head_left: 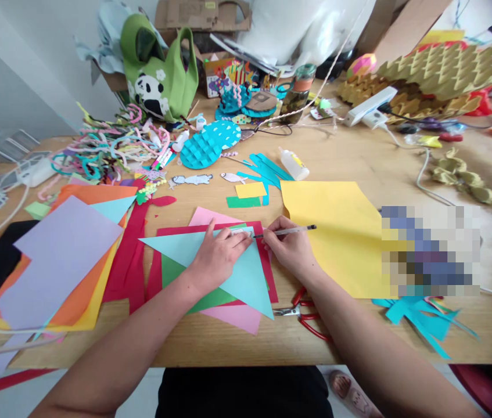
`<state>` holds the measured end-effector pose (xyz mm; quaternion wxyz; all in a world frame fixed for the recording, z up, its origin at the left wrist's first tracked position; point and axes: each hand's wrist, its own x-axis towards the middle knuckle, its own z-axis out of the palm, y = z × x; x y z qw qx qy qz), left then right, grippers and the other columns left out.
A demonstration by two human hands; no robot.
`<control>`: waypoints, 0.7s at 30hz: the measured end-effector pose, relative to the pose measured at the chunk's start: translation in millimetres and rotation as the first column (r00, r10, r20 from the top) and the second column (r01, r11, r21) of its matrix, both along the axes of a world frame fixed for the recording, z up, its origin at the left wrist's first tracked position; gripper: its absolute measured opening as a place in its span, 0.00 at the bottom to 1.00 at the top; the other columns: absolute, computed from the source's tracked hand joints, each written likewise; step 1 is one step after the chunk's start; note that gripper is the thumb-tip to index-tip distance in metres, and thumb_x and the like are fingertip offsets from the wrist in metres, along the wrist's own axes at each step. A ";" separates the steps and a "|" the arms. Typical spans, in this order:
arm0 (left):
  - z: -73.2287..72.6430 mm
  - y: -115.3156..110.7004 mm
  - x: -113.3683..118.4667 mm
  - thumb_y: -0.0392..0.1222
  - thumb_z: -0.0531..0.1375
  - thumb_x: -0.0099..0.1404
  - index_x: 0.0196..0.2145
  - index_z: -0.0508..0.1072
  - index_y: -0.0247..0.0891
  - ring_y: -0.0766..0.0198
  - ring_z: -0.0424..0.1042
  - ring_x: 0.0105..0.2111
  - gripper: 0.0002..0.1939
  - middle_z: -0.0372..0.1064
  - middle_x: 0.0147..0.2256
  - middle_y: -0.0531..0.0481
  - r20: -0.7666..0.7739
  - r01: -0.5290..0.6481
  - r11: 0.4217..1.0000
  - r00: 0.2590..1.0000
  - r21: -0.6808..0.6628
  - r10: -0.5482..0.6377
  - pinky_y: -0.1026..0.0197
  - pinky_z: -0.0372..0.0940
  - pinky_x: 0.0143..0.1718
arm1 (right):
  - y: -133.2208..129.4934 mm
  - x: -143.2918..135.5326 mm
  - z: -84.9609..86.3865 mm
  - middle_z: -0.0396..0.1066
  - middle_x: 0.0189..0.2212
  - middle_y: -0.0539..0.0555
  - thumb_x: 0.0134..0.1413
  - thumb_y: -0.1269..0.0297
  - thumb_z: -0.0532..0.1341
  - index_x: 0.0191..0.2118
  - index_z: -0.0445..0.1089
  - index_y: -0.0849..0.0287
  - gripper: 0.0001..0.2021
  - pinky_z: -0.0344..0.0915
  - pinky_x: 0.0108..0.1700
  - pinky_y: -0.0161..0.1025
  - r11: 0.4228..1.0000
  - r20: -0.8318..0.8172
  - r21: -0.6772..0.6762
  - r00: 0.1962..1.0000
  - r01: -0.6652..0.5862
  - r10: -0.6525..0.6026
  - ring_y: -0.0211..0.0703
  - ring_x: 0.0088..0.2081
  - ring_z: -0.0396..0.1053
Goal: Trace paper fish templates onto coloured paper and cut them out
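In the head view my right hand [287, 244] grips a slim pen [291, 230], its tip at the corner of a light blue paper triangle [246, 278]. My left hand [219, 255] lies flat on that triangle with its fingers stretched out. Under its fingertips is a small whitish piece [241, 230], partly hidden. Beneath the triangle are green paper [176, 273], red paper [154, 278] and pink paper [239, 319]. Red-handled scissors [302, 313] lie by my right forearm, which hides part of them.
Yellow paper [328, 232] lies to the right, coloured sheets [67, 249] to the left. Farther back are a glue bottle [293, 164], blue paper strips [265, 169], fuzzy craft stems [110, 145], a green panda bag [158, 75], a jar [298, 93] and a power strip [370, 107].
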<state>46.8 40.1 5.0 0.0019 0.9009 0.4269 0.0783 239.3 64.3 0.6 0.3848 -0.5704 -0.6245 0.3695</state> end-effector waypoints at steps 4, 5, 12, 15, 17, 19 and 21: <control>-0.4 0.0 0.3 0.28 0.50 0.66 0.57 0.66 0.44 0.56 0.66 0.45 0.25 0.67 0.55 0.49 -0.002 -0.004 1.000 1.000 0.009 0.004 0.33 0.45 0.60 | 0.2 -0.9 -0.1 0.66 0.20 0.48 0.48 0.65 0.58 0.23 0.60 0.56 0.07 0.57 0.26 0.34 1.000 0.008 0.015 1.000 -0.002 0.002 0.38 0.23 0.62; -0.3 0.1 0.4 0.28 0.50 0.66 0.57 0.66 0.44 0.56 0.66 0.46 0.25 0.67 0.55 0.49 -0.003 -0.005 1.000 1.000 0.008 0.005 0.34 0.45 0.60 | 0.2 -1.2 0.2 0.66 0.20 0.48 0.48 0.65 0.58 0.23 0.60 0.56 0.07 0.57 0.26 0.35 1.000 0.008 0.014 1.000 -0.004 0.004 0.38 0.23 0.62; 0.6 0.0 0.4 0.28 0.48 0.67 0.57 0.66 0.44 0.57 0.65 0.46 0.24 0.67 0.55 0.50 0.018 -0.005 1.000 1.000 -0.007 0.006 0.33 0.44 0.60 | 0.1 -2.7 2.4 0.67 0.20 0.49 0.49 0.64 0.58 0.24 0.61 0.56 0.07 0.59 0.27 0.35 1.000 -0.004 -0.008 1.000 -0.017 0.016 0.39 0.24 0.64; 0.4 0.0 0.4 0.28 0.48 0.66 0.57 0.66 0.43 0.56 0.65 0.46 0.24 0.67 0.56 0.50 0.007 -0.003 1.000 1.000 -0.008 0.003 0.33 0.44 0.60 | 0.1 -2.7 2.1 0.66 0.20 0.49 0.48 0.65 0.58 0.23 0.60 0.56 0.07 0.58 0.26 0.35 1.000 -0.003 -0.010 1.000 -0.011 0.011 0.39 0.24 0.63; -0.1 0.2 0.3 0.28 0.49 0.66 0.57 0.66 0.43 0.56 0.65 0.46 0.25 0.67 0.55 0.49 0.001 -0.004 1.000 1.000 -0.003 0.004 0.33 0.44 0.60 | 0.0 -2.7 1.9 0.66 0.19 0.49 0.48 0.65 0.58 0.23 0.60 0.55 0.07 0.58 0.26 0.35 1.000 0.005 -0.004 1.000 -0.004 0.004 0.38 0.23 0.62; -0.9 0.3 0.3 0.28 0.49 0.66 0.57 0.66 0.43 0.56 0.65 0.45 0.25 0.67 0.55 0.49 -0.001 -0.005 1.000 1.000 0.005 0.005 0.33 0.44 0.60 | -0.1 -2.6 1.8 0.65 0.19 0.48 0.47 0.66 0.58 0.23 0.59 0.55 0.07 0.57 0.25 0.35 1.000 0.013 0.002 1.000 0.001 -0.001 0.38 0.23 0.62; -1.3 0.3 0.3 0.28 0.48 0.66 0.58 0.65 0.44 0.56 0.65 0.46 0.25 0.67 0.56 0.49 0.000 -0.005 1.000 1.000 0.007 0.005 0.34 0.43 0.61 | -0.4 -2.5 2.0 0.63 0.18 0.48 0.46 0.66 0.57 0.22 0.58 0.55 0.07 0.56 0.24 0.34 1.000 0.018 0.011 1.000 0.001 -0.002 0.37 0.22 0.60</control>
